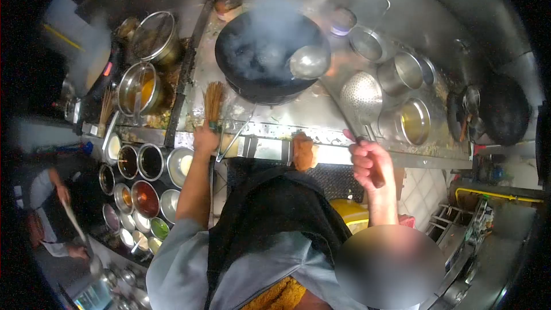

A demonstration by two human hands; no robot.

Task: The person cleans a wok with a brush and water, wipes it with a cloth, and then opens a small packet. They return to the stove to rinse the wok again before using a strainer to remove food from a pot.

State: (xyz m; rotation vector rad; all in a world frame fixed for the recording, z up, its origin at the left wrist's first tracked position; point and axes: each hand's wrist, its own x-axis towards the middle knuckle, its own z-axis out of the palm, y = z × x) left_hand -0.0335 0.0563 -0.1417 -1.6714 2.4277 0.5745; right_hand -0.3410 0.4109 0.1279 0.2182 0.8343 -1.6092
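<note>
My left hand (pixel 205 139) is closed round the base of a bamboo wok brush (pixel 213 102), bristles upward, at the front edge of the stove. My right hand (pixel 370 163) grips the handle of a ladle (pixel 310 62). The ladle's bowl lies over the right side of a dark wok (pixel 241 51), which smokes heavily. A perforated skimmer (pixel 361 96) lies on the stovetop right of the ladle's handle, its own handle reaching toward my right hand. Next to my left hand is the wok's looped metal handle (pixel 236 133).
Sauce bowls and pots, including a red sauce bowl (pixel 146 198), crowd the left. Strainers over pots (pixel 138 89) stand behind them. Metal pots (pixel 414 120) and another dark wok (pixel 504 109) are at the right. A brown cloth (pixel 305 152) hangs at the front edge. Another person (pixel 46 195) works far left.
</note>
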